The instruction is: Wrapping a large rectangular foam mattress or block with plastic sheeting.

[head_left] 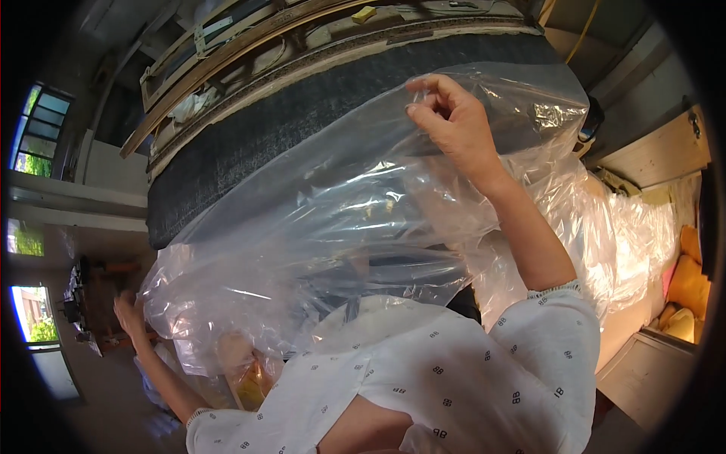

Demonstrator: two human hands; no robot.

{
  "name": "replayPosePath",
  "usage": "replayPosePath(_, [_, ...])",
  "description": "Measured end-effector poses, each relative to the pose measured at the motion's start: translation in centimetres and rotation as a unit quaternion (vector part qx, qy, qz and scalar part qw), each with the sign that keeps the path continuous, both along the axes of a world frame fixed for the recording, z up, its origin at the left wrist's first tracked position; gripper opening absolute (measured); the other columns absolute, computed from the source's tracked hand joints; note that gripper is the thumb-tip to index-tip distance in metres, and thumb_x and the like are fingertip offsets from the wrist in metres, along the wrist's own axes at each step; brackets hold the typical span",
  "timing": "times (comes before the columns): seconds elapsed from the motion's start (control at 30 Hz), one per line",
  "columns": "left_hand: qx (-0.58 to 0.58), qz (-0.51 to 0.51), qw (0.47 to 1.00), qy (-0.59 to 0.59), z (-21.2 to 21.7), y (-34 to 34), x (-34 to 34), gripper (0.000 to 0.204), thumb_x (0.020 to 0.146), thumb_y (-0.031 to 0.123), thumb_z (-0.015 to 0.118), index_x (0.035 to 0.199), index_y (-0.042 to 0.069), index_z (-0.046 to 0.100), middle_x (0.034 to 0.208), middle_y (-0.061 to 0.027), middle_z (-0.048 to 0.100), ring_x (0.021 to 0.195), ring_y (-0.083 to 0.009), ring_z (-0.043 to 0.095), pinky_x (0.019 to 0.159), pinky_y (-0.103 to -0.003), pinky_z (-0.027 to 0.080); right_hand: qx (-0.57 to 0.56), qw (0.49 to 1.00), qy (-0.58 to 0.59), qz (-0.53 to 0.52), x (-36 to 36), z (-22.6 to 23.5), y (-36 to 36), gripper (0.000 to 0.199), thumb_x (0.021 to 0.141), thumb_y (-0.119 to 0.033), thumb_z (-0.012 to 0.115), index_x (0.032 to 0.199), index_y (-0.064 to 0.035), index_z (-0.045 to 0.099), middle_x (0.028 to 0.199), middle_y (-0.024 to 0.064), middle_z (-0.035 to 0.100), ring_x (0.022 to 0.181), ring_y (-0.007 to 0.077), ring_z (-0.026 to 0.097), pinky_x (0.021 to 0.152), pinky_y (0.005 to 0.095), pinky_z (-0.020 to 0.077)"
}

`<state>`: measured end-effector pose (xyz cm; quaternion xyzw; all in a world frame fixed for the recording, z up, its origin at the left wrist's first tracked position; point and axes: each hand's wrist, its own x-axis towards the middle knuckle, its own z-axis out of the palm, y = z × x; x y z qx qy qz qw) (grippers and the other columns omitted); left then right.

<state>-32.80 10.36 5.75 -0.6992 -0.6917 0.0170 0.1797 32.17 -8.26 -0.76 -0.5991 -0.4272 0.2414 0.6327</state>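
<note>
A wide sheet of clear plastic film (318, 204) stretches in front of me, loosely wrinkled, over a dark, worn flat surface (227, 163). My right hand (457, 129) is raised at the film's far edge, its thumb and fingers pinched on it. Out at the far left, my left hand (130, 312) grips the film's left end; it is small in view and its fingertips are partly hidden. Between the hands the film hangs toward my body, with bright reflections along its folds.
More crumpled plastic film (605, 242) is heaped to the right. Long wooden slats (227, 53) run behind the dark surface, with a small yellow block (364, 14) near them. A wooden board (658, 151) and orange-yellow items (684, 284) are at the right. Windows (38, 132) line the left.
</note>
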Motion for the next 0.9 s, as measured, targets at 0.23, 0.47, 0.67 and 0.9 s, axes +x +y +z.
replayPosePath(0.23, [-0.057, -0.524, 0.804, -0.276, 2.8, -1.5, 36.8, 0.020, 0.082, 0.004, 0.059, 0.102, 0.002, 0.062, 0.101, -0.0093, 0.058, 0.094, -0.0198, 0.056, 0.079, -0.027, 0.043, -0.019, 0.998, -0.050, -0.035, 0.8, 0.2, -1.1, 0.031, 0.076, -0.009, 0.063, 0.105, -0.0020, 0.055, 0.062, -0.0014, 0.051, 0.057, 0.0050, 0.042, 0.054, 0.0209, 0.0370])
replayPosePath(0.47, [0.005, -0.757, 0.619, -0.210, 2.3, -5.9, 56.0, 0.026, 0.070, 0.005, 0.068, 0.095, 0.008, 0.065, 0.098, -0.0068, 0.060, 0.088, -0.0240, 0.058, 0.074, -0.031, 0.046, -0.027, 0.997, -0.074, -0.003, 0.6, 2.2, -1.7, 0.036, 0.078, -0.003, 0.062, 0.113, -0.0018, 0.052, 0.066, -0.0063, 0.044, 0.059, 0.0012, 0.038, 0.053, 0.0175, 0.0317])
replayPosePath(0.67, [-0.050, -0.795, 0.535, -0.280, 0.0, -4.3, 58.9, 0.012, 0.070, 0.011, 0.069, 0.082, 0.007, 0.067, 0.086, 0.0003, 0.063, 0.074, -0.0150, 0.060, 0.067, -0.028, 0.045, -0.018, 0.977, 0.175, 0.116, 3.6, 1.6, -2.9, 0.034, 0.076, -0.007, 0.063, 0.110, -0.0050, 0.057, 0.065, -0.0042, 0.048, 0.060, 0.0039, 0.043, 0.056, 0.0182, 0.0372])
replayPosePath(0.9, [-0.486, -0.370, 0.276, -0.742, -4.7, -5.8, 58.8, 0.014, 0.088, 0.013, 0.057, 0.099, 0.004, 0.058, 0.087, -0.0038, 0.060, 0.083, -0.0129, 0.060, 0.078, -0.027, 0.048, 0.024, 0.781, -0.616, -0.106, 15.6, 1.4, -2.8, 0.019, 0.081, -0.022, 0.059, 0.093, -0.0068, 0.061, 0.069, 0.0049, 0.058, 0.068, 0.0230, 0.058, 0.063, 0.0318, 0.0452])
